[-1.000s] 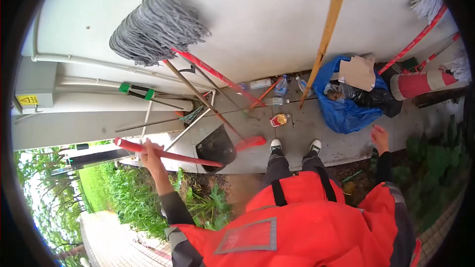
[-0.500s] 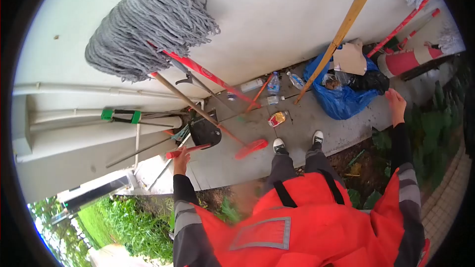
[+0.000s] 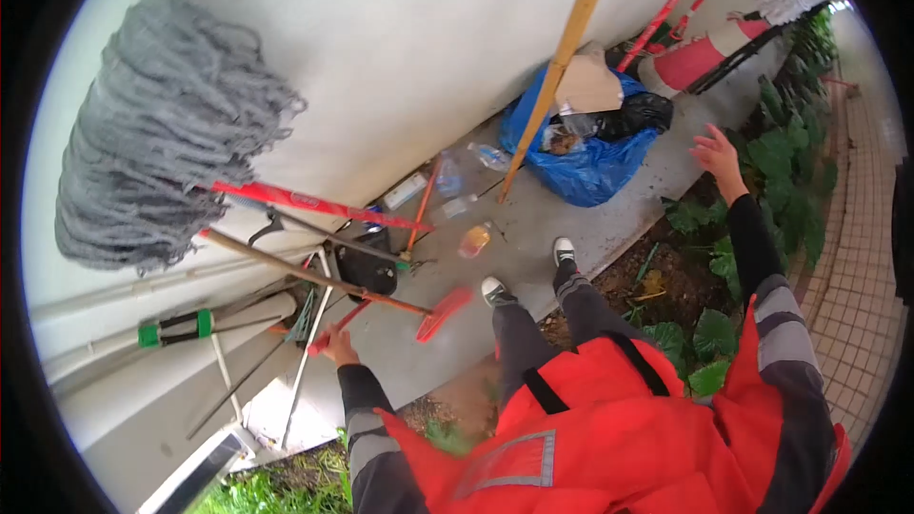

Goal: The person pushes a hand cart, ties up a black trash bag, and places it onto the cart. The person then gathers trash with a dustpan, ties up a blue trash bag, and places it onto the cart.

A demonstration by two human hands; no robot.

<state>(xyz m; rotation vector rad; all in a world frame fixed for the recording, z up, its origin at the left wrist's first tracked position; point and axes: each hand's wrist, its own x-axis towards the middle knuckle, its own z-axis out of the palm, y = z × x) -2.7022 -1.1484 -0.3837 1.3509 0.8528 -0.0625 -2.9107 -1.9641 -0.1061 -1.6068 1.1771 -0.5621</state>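
Note:
My left hand [image 3: 338, 350] is closed round a red handle [image 3: 328, 335]. The handle slants down toward a black dustpan [image 3: 369, 271]; whether the two are joined is not clear. Just right of it, a red broom head [image 3: 444, 315] on a wooden stick [image 3: 314, 272] rests by my feet. My right hand [image 3: 721, 160] is raised with fingers apart, holding nothing. Nearest to it is a blue plastic bag [image 3: 590, 176] with black plastic [image 3: 633, 117] and cardboard [image 3: 588, 86] in it; a gap separates hand and bag.
A large grey mop [image 3: 167, 133] leans on the wall at left. A bamboo pole [image 3: 562, 67] crosses in front of the bag. Plastic bottles [image 3: 490, 157] and an orange packet [image 3: 474, 241] lie on the concrete. Plants [image 3: 771, 157] edge the right side.
My view has swung to the right, so the mop, bag and wall sit further left. My right hand has opened its fingers and moved away from the bag. My left hand keeps the red handle.

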